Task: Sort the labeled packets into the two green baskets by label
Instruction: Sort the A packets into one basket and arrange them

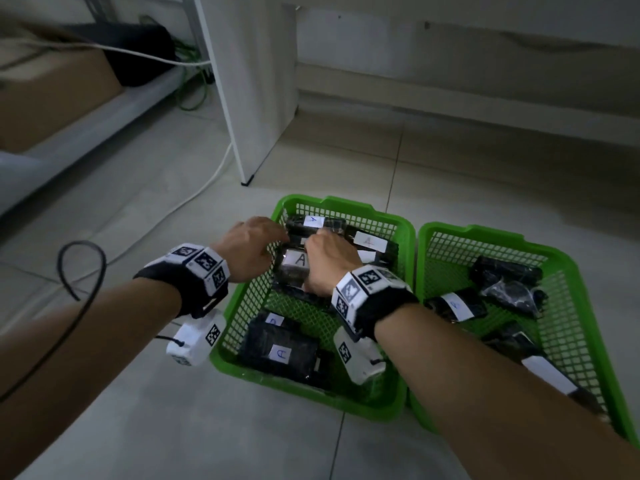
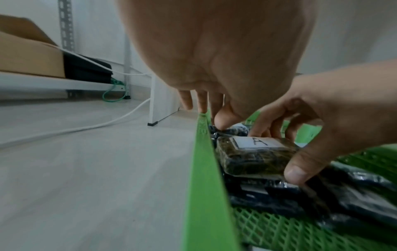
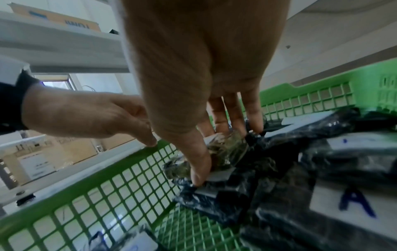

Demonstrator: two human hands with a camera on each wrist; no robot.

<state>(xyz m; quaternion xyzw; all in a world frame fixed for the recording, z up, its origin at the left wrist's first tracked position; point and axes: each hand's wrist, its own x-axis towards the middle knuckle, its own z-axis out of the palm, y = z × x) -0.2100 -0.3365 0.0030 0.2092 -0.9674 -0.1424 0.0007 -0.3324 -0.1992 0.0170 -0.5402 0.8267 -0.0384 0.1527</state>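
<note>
- My right hand (image 1: 329, 261) pinches packet (image 1: 294, 266) labeled "A", thumb and fingers round it, in left basket (image 1: 405, 230).
- My left hand (image 1: 251, 247) loose-fingered at that basket's rim, holding nothing.
- Other packets there read "A"; right basket (image 1: 429, 237) labels unreadable.

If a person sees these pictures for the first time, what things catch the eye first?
Two bright green baskets stand side by side on the grey floor, the left basket and the right basket, both holding dark packets. Over the left one, the right hand grips a packet labeled A, with the left hand close beside it.
</note>
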